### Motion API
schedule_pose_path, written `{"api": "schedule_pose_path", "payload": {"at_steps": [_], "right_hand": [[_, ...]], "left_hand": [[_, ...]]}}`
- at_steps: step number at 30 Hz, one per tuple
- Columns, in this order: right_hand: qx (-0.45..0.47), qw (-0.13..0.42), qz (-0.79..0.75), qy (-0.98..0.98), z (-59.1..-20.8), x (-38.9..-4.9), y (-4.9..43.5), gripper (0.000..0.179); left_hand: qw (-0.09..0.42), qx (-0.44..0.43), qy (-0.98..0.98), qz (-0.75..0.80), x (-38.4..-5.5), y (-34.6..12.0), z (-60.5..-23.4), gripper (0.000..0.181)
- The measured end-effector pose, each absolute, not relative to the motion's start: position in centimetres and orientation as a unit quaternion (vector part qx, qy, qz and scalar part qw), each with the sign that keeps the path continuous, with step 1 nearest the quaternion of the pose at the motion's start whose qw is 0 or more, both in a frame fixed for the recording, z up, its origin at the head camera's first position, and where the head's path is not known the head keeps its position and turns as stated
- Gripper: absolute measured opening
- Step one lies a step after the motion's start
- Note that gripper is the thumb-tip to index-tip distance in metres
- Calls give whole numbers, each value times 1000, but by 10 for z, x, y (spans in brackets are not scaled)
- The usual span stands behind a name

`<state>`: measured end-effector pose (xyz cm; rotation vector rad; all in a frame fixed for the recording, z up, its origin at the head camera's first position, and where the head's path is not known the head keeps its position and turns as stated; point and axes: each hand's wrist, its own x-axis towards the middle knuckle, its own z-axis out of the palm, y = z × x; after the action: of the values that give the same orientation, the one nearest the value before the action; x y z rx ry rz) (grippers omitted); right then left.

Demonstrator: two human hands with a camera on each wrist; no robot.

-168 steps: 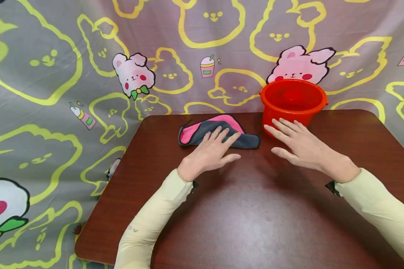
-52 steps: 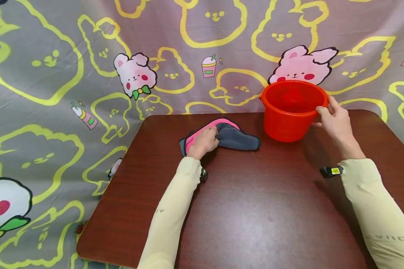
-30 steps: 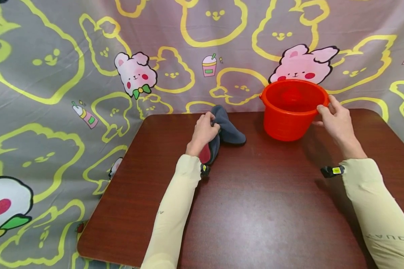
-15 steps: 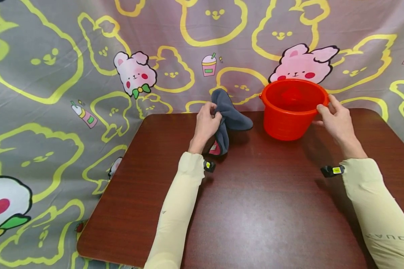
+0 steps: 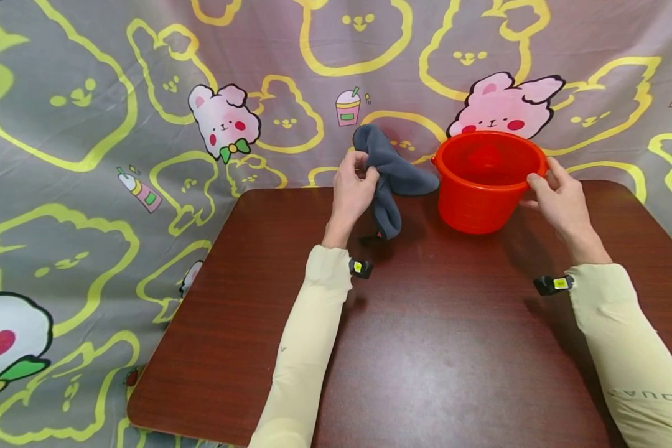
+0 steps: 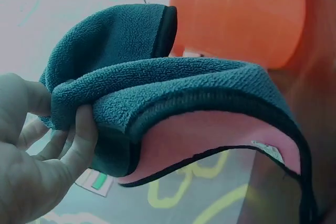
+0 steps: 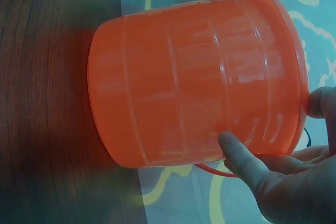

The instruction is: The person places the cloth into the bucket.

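Note:
My left hand (image 5: 351, 194) pinches a grey towel (image 5: 397, 171) with a pink underside and dark edging. In the head view the towel hangs bunched over the back of the table, its right end close beside the red bucket (image 5: 473, 210). The left wrist view shows thumb and fingers on the towel's folds (image 6: 173, 85), with the pink side (image 6: 194, 137) facing down. My right hand (image 5: 562, 202) grips the bucket's rim on its right side, and the right wrist view has fingertips against the wall and rim. The bucket stands upright on the table.
The brown wooden table (image 5: 425, 311) has a curtain (image 5: 313, 50) with cartoon bears hanging right behind it and along its left side. The bucket sits near the table's back edge. A dark strap with a small device (image 5: 554, 285) is on the right wrist.
Both hands began open above the table. The right hand took hold of the bucket's rim and stayed there. The left hand grasped the flat towel, lifted it and carried it right towards the bucket.

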<state>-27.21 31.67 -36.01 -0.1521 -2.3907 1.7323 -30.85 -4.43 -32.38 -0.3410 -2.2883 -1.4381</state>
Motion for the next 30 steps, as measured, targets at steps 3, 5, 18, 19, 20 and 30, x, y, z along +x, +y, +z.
{"api": "schedule_pose_path", "payload": {"at_steps": [3, 5, 18, 19, 20, 30], "right_hand": [[-52, 94, 586, -804, -359, -272, 317, 62], [-51, 95, 587, -803, -359, -272, 317, 62], [-47, 92, 577, -810, -361, -273, 318, 62], [-47, 93, 577, -810, -361, -273, 318, 62], [-47, 94, 577, -810, -361, -273, 318, 62], [-39, 98, 570, -815, -360, -271, 319, 60]], "left_hand": [[215, -130, -813, -525, -308, -38, -316, 18], [220, -134, -810, -527, -308, -33, -310, 18], [232, -161, -771, -571, -304, 3, -284, 19], [234, -167, -764, -578, -304, 5, -282, 19], [238, -173, -757, -584, -303, 8, -280, 19], [270, -209, -730, -592, -302, 28, -260, 19]]}}
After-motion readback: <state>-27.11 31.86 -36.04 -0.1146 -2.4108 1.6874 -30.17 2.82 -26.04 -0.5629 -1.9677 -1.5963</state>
